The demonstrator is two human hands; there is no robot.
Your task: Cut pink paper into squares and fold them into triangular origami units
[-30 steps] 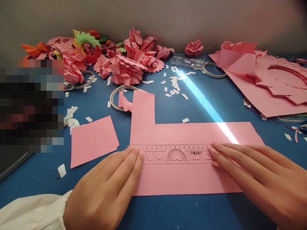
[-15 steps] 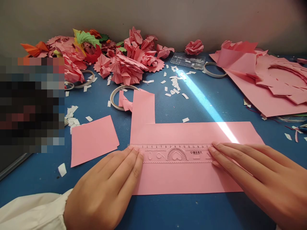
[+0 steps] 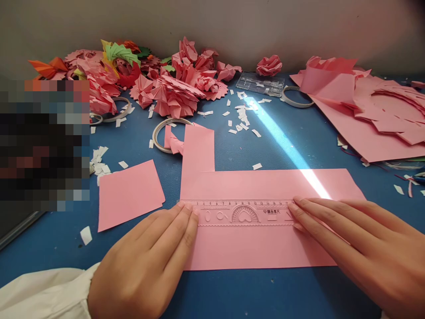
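A clear plastic ruler (image 3: 244, 213) with a protractor arc lies flat across a wide pink paper sheet (image 3: 252, 250). My left hand (image 3: 142, 261) has its fingertips together on the ruler's left end. On the right end rest the fingertips of my right hand (image 3: 361, 243), also close together. Both thumbs are mostly hidden. A pink strip (image 3: 199, 148) sticks up at the sheet's upper left, and a separate pink piece (image 3: 129, 197) lies left of it.
Folded paper flowers (image 3: 175, 95) are heaped along the wall. Tape rolls (image 3: 159, 144), white scraps (image 3: 242, 116) and a clear case (image 3: 260, 84) lie on the blue table (image 3: 232, 294). Large pink sheets (image 3: 358, 137) sit at right. A pixelated patch covers the left edge.
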